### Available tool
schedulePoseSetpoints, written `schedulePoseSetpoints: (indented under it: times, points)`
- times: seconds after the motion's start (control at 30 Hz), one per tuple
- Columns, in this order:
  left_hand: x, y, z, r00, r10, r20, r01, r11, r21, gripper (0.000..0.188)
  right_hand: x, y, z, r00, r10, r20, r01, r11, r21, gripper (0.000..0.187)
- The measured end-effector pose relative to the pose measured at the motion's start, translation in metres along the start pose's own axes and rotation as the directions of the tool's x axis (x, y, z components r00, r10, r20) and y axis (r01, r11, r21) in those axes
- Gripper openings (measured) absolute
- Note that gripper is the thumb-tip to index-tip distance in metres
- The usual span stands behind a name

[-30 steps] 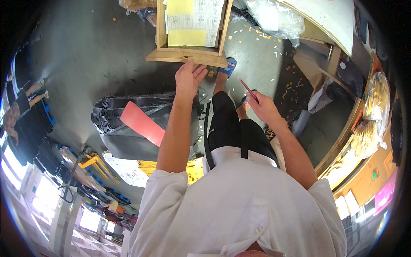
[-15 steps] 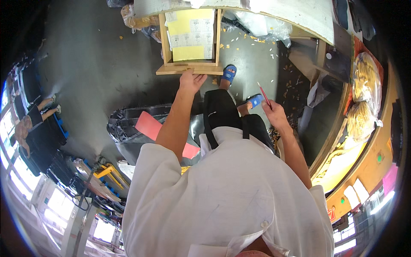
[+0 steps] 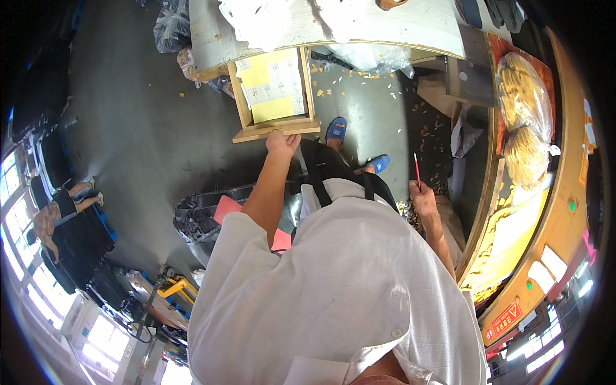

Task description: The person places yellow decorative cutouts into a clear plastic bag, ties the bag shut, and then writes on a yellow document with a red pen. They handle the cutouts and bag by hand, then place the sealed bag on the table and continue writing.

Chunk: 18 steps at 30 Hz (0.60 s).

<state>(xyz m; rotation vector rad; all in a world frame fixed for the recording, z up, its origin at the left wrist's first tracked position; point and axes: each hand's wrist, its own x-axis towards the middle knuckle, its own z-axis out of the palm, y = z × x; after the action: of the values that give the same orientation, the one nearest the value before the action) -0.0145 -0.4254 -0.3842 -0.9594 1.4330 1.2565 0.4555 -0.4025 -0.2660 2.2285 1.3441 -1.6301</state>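
Papers in the pulled-out far drawer bear print too small to read; a table hides the drawer's back. The left hand touches its front, whether gripping I cannot tell. The right hand grips a red pencil. An orange warning label sits near right.

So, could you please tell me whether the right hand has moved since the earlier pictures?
Yes: the right hand, holding a thin red pencil, has shifted rightward, now closer to the wooden-edged table at the right.
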Motion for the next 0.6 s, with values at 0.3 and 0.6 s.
schedulePoseSetpoints:
  times: [0.3,0.6]
  points:
    - [-0.006,0.036,0.044,0.989,0.146,0.034,-0.148,0.986,0.07,0.031,-0.015,0.042,-0.017,0.999,0.039,-0.008,-0.038,0.998,0.053,0.036]
    - [0.018,0.089,0.151,0.876,0.369,0.31,-0.394,0.919,0.02,0.042,-0.01,0.038,-0.039,0.994,0.064,-0.086,-0.04,0.966,0.254,0.032]
